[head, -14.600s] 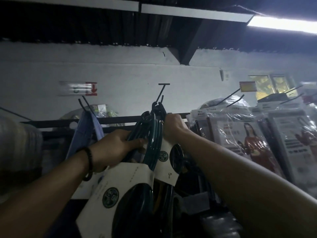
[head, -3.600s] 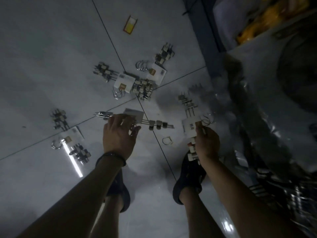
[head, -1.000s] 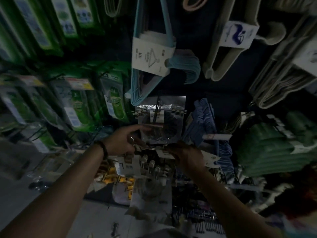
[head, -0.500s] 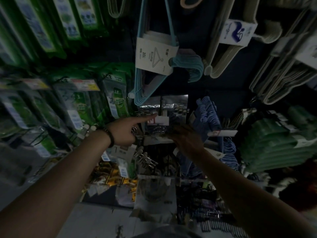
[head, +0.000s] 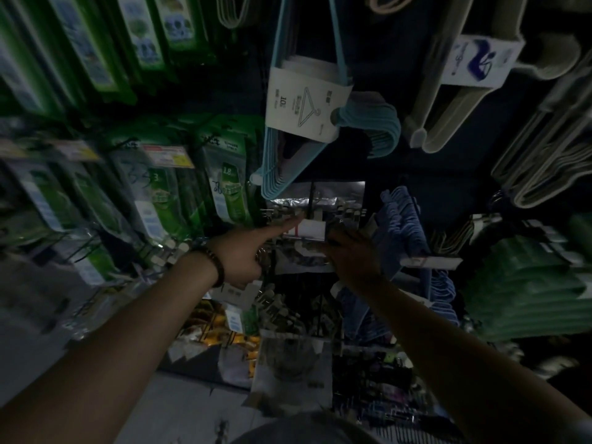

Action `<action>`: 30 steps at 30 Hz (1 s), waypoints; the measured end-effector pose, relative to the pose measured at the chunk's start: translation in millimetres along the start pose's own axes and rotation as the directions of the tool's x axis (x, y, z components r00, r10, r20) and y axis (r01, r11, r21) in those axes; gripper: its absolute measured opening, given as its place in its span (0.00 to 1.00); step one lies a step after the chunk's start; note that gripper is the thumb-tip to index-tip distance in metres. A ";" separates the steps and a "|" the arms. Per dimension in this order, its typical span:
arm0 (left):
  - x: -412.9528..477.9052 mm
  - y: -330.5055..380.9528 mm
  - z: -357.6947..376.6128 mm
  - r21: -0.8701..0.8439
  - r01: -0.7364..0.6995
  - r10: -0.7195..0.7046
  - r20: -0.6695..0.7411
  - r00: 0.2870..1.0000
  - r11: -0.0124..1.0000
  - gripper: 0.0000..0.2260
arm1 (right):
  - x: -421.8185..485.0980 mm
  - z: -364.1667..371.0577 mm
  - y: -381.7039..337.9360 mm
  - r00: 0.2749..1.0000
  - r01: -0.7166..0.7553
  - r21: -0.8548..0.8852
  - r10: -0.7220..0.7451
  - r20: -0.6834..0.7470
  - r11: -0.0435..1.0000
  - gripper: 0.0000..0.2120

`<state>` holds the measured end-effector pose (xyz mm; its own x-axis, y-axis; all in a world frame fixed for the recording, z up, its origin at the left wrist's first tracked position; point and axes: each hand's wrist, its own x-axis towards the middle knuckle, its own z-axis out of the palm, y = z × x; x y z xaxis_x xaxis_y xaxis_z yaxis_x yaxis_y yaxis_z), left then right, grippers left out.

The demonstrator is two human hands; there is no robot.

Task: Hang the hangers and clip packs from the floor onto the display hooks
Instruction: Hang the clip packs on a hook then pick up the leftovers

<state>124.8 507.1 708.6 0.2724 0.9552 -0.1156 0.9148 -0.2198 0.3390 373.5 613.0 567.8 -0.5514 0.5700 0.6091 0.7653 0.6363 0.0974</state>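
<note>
Touching the crinkly foil clip pack [head: 336, 200] are left hand [head: 243, 256], perhaps right hand [head: 350, 256].

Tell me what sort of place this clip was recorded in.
Most likely a dimly lit household-goods shop aisle. Bundled light-blue hangers in a card sleeve, green packets with a price tag in front, and beige hanger bundles all hang on a display wall.

right hand [head: 352, 256] grip shadowed, green packs [head: 45, 193] blurred
</note>
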 end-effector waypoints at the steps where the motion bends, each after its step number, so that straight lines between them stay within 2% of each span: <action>1: -0.4 0.7 -0.2 0.004 -0.006 0.006 -0.001 1.000 1.000 0.54 | 5.6 2.2 0.4 0.998 -0.020 0.003 0.019 0.055 1.000 0.18; 4: 0.2 2.5 1.0 -0.019 0.005 -0.005 -0.003 1.000 1.000 0.54 | 29.0 8.1 3.5 0.981 -0.122 0.047 0.113 0.156 0.991 0.17; 7: -0.6 3.7 2.7 -0.059 0.029 -0.028 0.016 0.999 0.998 0.54 | 49.2 7.6 5.8 0.958 -0.203 0.092 0.178 0.225 0.975 0.22; 10: -3.6 11.2 1.4 -0.089 0.014 -0.013 0.010 1.000 0.996 0.50 | 66.3 9.0 12.5 0.918 -0.290 0.061 0.259 0.301 0.955 0.18; 14: 0.7 8.6 7.7 -0.165 0.019 -0.017 0.010 1.000 0.986 0.54 | 82.6 18.6 18.9 0.871 -0.437 0.123 0.384 0.307 0.891 0.13; 19: 1.1 8.7 14.4 -0.243 0.057 -0.059 0.001 0.998 0.968 0.55 | 85.0 34.5 23.6 0.889 -0.414 0.215 0.342 0.306 0.885 0.11; 22: -0.5 7.9 18.4 -0.276 0.054 -0.061 -0.014 0.998 0.960 0.53 | 82.0 41.3 22.6 0.860 -0.453 0.182 0.374 0.346 0.873 0.12; 23: -0.3 6.7 18.9 -0.288 0.050 -0.055 -0.009 0.998 0.956 0.54 | 78.3 43.0 21.4 0.852 -0.475 0.150 0.410 0.324 0.867 0.13; 25: 0.5 5.1 18.7 -0.294 0.040 -0.040 0.009 0.999 0.955 0.54 | 63.7 31.2 12.8 0.830 -0.555 0.154 0.531 0.171 0.817 0.17; 27: 3.0 1.0 19.4 -0.305 0.034 -0.030 0.017 0.999 0.952 0.53 | 39.4 -7.5 -10.7 0.797 -0.596 0.248 0.601 0.065 0.763 0.16; 28: 4.8 -1.8 19.5 -0.309 0.024 -0.019 0.019 1.000 0.951 0.53 | 24.6 -27.1 -24.7 0.792 -0.600 0.291 0.605 0.082 0.745 0.14; 30: 7.6 -6.7 19.2 -0.316 -0.008 0.012 0.011 1.000 0.949 0.54 | -5.3 -57.5 -54.8 0.789 -0.608 0.418 0.573 0.222 0.675 0.10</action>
<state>126.4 512.0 687.5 0.2864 0.9504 -0.1214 0.7712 -0.1535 0.6178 353.5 545.2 604.4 -0.0704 0.9298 0.3613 0.7129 0.3003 -0.6337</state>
